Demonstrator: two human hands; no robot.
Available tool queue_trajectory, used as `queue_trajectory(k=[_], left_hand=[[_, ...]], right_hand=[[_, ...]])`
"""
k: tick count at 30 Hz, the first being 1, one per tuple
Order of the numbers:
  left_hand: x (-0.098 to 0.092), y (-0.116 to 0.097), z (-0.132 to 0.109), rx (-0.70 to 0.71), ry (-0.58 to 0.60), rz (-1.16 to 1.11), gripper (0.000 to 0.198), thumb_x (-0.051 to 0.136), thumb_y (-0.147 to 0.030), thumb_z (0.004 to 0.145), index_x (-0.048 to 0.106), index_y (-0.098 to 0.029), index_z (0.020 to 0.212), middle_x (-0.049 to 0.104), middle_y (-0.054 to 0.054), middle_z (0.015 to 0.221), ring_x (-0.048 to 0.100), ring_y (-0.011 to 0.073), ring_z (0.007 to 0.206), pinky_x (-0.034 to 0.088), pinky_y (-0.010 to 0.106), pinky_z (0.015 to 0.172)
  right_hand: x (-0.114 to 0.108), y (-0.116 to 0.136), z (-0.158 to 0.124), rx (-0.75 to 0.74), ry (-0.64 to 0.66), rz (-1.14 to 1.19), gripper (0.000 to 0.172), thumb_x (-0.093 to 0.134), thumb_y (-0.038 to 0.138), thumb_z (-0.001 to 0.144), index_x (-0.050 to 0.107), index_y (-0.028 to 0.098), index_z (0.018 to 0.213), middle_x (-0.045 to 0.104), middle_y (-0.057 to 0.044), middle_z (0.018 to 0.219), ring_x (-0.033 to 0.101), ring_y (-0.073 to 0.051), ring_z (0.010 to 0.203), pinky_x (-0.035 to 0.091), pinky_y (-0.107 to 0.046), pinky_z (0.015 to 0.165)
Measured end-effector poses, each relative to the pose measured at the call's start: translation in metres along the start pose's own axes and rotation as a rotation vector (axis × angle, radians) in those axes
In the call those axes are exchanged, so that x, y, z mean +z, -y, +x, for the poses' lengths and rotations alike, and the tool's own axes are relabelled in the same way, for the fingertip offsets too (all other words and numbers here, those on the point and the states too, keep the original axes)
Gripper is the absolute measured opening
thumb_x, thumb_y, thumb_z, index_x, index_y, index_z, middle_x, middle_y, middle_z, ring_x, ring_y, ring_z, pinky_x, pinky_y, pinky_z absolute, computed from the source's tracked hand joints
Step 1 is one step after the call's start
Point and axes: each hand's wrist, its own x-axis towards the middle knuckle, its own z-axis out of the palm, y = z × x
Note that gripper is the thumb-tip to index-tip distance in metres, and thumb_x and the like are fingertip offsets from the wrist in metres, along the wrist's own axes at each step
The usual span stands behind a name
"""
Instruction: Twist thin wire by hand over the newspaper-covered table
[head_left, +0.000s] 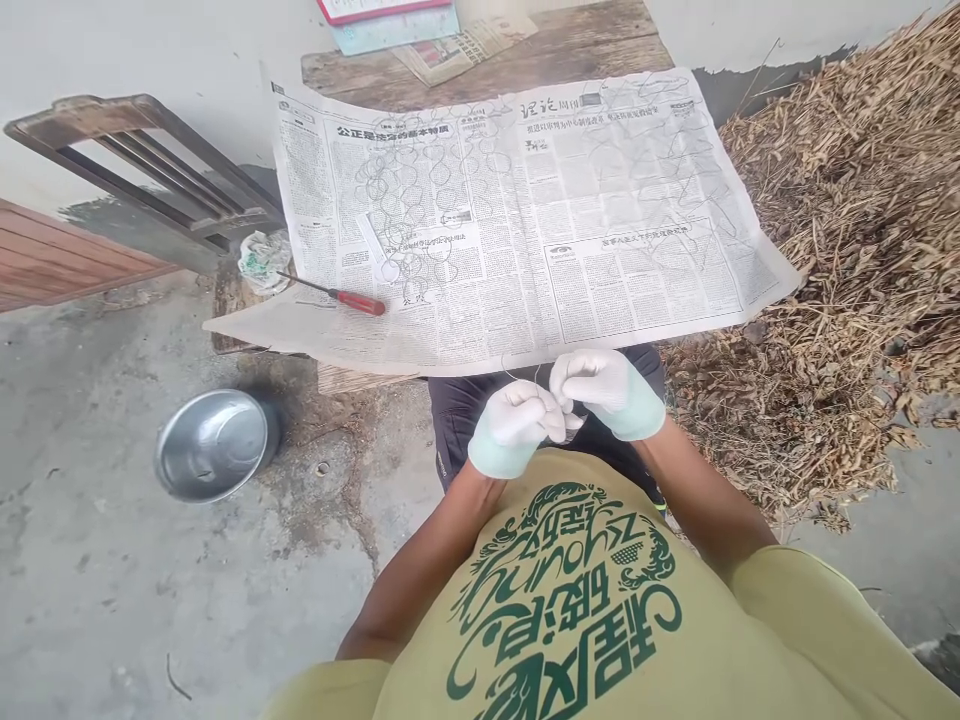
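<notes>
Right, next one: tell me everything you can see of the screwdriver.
The screwdriver has a red handle, seemingly plastic, with a darker butt end, and a long, thin, dark shaft that looks like metal. It lies on its side at a slant on the left part of the newspaper, handle toward the right and nearer the person. The shaft runs past the sheet's edge and overlaps the crumpled plastic bag in this view; whether they touch is unclear. The tip's shape is too small to tell. Neither hand touches it.
</notes>
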Motion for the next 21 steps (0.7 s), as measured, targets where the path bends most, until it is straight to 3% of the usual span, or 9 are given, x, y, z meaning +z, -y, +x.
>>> queue_trajectory(k=[7,12,18,21], left_hand=[[0.005,-0.003,-0.003,-0.022,-0.021,0.068,0.050,0.090,-0.062,0.076,0.069,-0.018,0.065,0.068,0.003,0.049,0.079,0.0283,0.064,0.069,0.051,0.084],[0.010,-0.010,-0.004,-0.093,0.028,0.163,0.050,0.089,-0.063,0.076,0.072,-0.017,0.065,0.071,0.005,0.052,0.080,0.0292,0.068,0.067,0.054,0.090],[0.025,-0.011,-0.014,-0.093,-0.076,0.234,0.044,0.088,-0.056,0.080,0.072,-0.016,0.068,0.072,0.004,0.056,0.073,0.0211,0.059,0.069,0.048,0.082],[0.031,-0.013,-0.017,-0.076,-0.139,0.293,0.039,0.086,-0.050,0.083,0.074,-0.017,0.070,0.073,0.005,0.059,0.074,0.0218,0.066,0.068,0.045,0.084]], right_hand=[[0.008,0.002,-0.011,-0.188,-0.033,-0.050,0.010,0.074,0.014,0.080,0.075,0.021,0.073,0.071,0.000,0.080,0.063,-0.011,0.056,0.048,-0.024,0.046],[0.010,0.002,-0.011,-0.143,-0.062,-0.106,0.011,0.074,0.019,0.079,0.070,0.022,0.070,0.071,-0.001,0.078,0.063,-0.013,0.058,0.046,-0.025,0.044],[-0.002,0.000,-0.007,-0.086,0.041,-0.060,0.018,0.070,0.021,0.078,0.062,0.022,0.062,0.066,-0.001,0.069,0.059,-0.013,0.055,0.042,-0.025,0.043],[-0.006,-0.003,-0.006,-0.091,0.042,-0.055,0.022,0.065,0.025,0.081,0.056,0.023,0.060,0.064,-0.001,0.070,0.055,-0.012,0.054,0.039,-0.026,0.043]])
